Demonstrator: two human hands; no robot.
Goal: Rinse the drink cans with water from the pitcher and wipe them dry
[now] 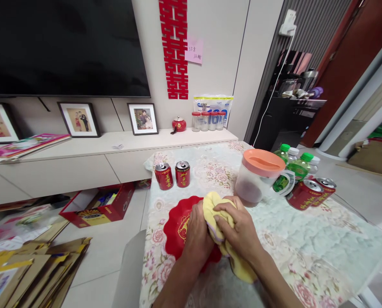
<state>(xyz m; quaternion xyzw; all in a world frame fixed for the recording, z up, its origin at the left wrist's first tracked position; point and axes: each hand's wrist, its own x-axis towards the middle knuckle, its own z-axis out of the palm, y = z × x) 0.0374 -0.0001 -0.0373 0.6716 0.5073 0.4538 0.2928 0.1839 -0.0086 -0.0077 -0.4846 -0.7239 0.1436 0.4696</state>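
Note:
A bunched yellow towel (216, 214) is between my two hands, over the red scalloped plate (173, 226). My right hand (240, 229) is closed around the towel from the right, fingers curled into its folds, and a loose end hangs toward the table. From the left, my left hand (197, 233) presses against the towel with its fingers together; the folds partly hide them. Whether anything is wrapped inside the cloth cannot be seen. The plate has a gold print at its centre, partly covered by my left hand.
Two red cans (173, 175) stand behind the plate. To the right are a pitcher (258, 177) with an orange lid, green-capped bottles (301, 164) and more red cans (308, 194). A floral cloth (306, 239) covers the table. Flattened cardboard (39, 269) lies on the floor at left.

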